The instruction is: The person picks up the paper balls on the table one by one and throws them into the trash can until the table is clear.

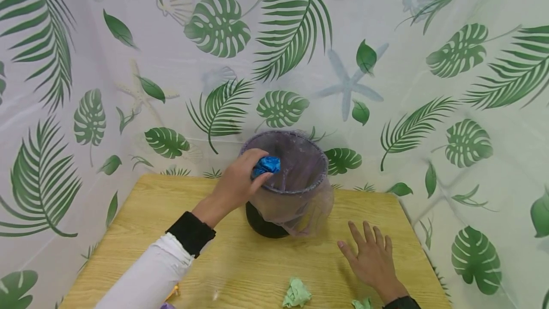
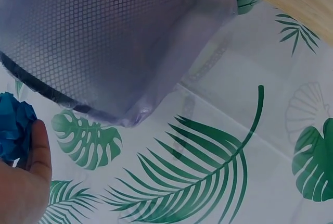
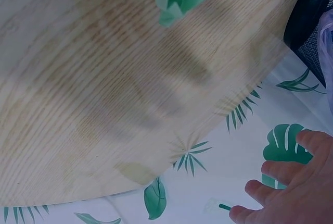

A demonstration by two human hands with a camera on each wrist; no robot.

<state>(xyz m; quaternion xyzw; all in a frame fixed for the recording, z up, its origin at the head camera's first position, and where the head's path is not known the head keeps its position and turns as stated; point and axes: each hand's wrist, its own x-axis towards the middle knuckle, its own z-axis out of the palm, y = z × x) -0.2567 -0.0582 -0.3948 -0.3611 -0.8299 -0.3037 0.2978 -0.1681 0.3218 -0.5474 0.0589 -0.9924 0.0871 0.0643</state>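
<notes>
In the head view my left hand [image 1: 235, 180] pinches a crumpled ball of blue paper [image 1: 268, 166] over the left rim of a mesh bin. That bin [image 1: 268, 225] has a dark base and is lined with a thin purple plastic bag [image 1: 315, 204] folded over its rim. The left wrist view shows the blue paper ball [image 2: 14, 127] beside the thumb, close to the bin's bagged edge. My right hand [image 1: 372, 259] is spread, palm down, at the right of the table, holding nothing. Crumpled green paper [image 1: 297, 293] lies to its left.
Another piece of green paper [image 1: 362, 303] is by the right wrist. An orange scrap [image 1: 173, 292] and a purple scrap [image 1: 167, 305] show partly beside the left sleeve. The wooden table [image 1: 171, 199] meets a leaf-printed curtain [image 1: 300, 85] at its back and sides.
</notes>
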